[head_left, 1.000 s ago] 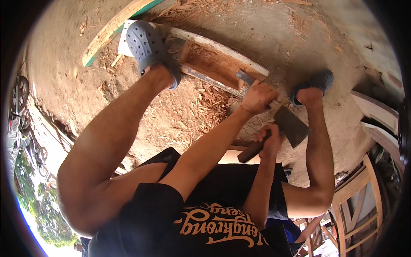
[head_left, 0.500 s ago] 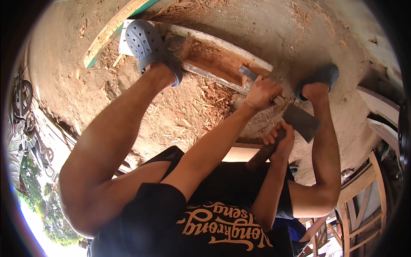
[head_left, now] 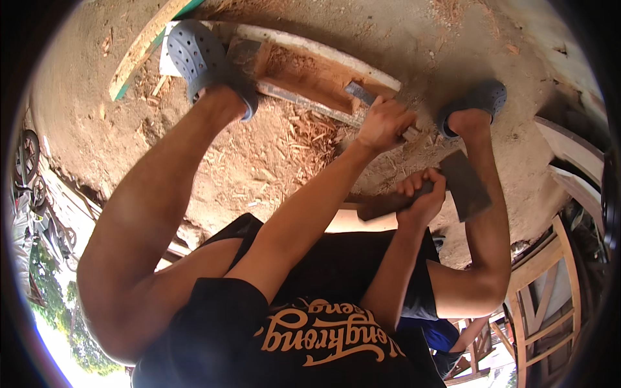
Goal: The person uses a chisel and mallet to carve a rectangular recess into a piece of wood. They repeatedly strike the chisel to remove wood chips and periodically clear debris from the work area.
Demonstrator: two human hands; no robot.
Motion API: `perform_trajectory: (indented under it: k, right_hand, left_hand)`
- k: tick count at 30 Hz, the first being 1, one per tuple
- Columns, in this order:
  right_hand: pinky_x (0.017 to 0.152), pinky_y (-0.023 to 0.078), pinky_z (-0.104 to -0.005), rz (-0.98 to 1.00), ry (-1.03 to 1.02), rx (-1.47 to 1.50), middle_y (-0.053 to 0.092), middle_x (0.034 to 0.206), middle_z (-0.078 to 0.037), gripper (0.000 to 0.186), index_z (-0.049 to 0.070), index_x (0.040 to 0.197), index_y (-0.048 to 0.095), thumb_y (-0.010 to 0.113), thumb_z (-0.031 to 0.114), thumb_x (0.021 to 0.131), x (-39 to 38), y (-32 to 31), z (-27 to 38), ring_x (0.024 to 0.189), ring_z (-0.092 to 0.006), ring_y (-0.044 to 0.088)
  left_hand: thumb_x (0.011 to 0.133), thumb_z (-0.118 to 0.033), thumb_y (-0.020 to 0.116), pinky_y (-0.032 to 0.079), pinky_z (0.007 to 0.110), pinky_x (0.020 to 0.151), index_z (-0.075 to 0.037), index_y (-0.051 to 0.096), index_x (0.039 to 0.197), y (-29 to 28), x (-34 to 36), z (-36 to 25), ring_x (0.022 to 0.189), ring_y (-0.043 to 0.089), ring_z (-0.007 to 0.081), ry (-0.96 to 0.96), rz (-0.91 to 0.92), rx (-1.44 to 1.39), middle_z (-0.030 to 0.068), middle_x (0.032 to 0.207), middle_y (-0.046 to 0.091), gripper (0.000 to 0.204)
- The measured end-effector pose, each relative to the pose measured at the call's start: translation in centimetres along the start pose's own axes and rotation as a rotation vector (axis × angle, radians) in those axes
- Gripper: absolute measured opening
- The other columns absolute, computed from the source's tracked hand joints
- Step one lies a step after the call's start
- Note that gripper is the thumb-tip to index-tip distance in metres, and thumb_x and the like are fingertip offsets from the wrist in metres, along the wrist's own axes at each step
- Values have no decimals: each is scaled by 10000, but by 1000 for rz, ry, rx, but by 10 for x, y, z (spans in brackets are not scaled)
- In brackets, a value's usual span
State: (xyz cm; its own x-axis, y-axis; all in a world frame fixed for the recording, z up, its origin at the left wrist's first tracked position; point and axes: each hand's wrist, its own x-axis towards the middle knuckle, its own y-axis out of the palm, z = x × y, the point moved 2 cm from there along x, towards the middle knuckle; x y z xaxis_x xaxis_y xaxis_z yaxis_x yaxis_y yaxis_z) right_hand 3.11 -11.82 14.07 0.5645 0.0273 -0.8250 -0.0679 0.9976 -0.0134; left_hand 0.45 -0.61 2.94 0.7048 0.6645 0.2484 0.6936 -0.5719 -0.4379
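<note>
My left hand point(head_left: 387, 126) is closed round the handle of a chisel point(head_left: 360, 92), whose flat blade lies over the right end of a recess in a curved, pale-edged wooden piece point(head_left: 310, 84) on the ground. Below and to the right, my right hand point(head_left: 420, 197) grips the dark handle of a blocky mallet point(head_left: 467, 187); its head is raised apart from the chisel, in front of my right shin. My left foot, in a grey-blue clog point(head_left: 200, 58), rests on or against the wooden piece's left end. Wood chips point(head_left: 291, 142) are scattered beside it.
A curved board with green edge point(head_left: 139, 45) lies at upper left. Curved panels point(head_left: 569, 145) and wooden frames point(head_left: 537, 284) stand at right. Bicycles point(head_left: 27, 155) are at far left. Another person in blue point(head_left: 436, 333) shows behind me at lower right. My right foot is right of the workpiece.
The mallet in my right hand has swung and turned, its handle now lying flatter. My left hand still holds the chisel at the recess. The whole view has shifted slightly.
</note>
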Motion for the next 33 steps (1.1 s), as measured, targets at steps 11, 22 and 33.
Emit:
perform_trajectory:
  k: [11, 22, 33]
  right_hand:
    - [464, 360, -299, 38, 92, -244, 366, 595, -9, 177, 106, 767, 428, 520, 220, 866, -2, -4, 2, 462, -133, 367]
    - [475, 366, -303, -85, 66, -66, 382, 592, -10, 194, 104, 755, 440, 525, 230, 876, -11, -5, -25, 456, -132, 372]
    - [450, 398, -333, -75, 144, -215, 376, 561, -24, 223, 102, 693, 443, 547, 219, 851, -16, -13, -7, 436, -158, 384]
  left_hand:
    - [607, -111, 723, 375, 359, 697, -167, 562, 729, -3, -5, -1, 699, 559, 199, 23, -13, -11, -11, 665, 508, 209]
    - [594, -111, 742, 376, 365, 708, -161, 561, 743, -3, -2, 0, 721, 562, 208, 16, 20, 12, 2, 693, 530, 239]
    - [589, -107, 730, 386, 382, 716, -153, 545, 709, -9, -10, 9, 740, 572, 228, 2, 5, 19, 15, 685, 522, 226]
